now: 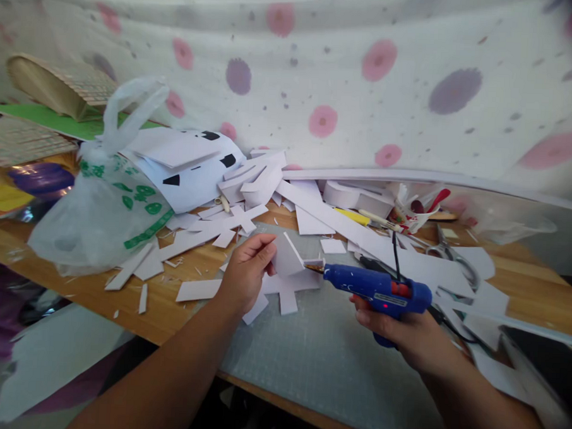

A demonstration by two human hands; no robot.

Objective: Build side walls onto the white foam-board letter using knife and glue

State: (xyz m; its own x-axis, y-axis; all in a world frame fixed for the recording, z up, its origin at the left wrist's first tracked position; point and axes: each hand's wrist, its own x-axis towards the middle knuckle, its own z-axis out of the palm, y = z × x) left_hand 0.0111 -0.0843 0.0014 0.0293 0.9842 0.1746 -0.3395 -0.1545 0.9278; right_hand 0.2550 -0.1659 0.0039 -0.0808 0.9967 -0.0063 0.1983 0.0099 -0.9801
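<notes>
My left hand [251, 267] pinches a small white foam board piece [288, 256] by its left side, holding it tilted above the grey cutting mat [303, 354]. In my right hand [390, 326] is a blue hot glue gun [372, 288], its red light lit and my fingers round the handle. The metal nozzle points left and meets, or nearly meets, the lower right edge of the held piece. Beneath the piece, white cut strips [289, 297] lie on the mat.
White offcuts [194, 242] litter the wooden table [168, 310]. A plastic bag [101, 213] stands at left. On the right are scissors [455, 256], a cup of tools [412, 210] and a dark device [540, 358]. A yellow cutter [352, 216] lies behind; a spotted sheet [321, 70] hangs at the back.
</notes>
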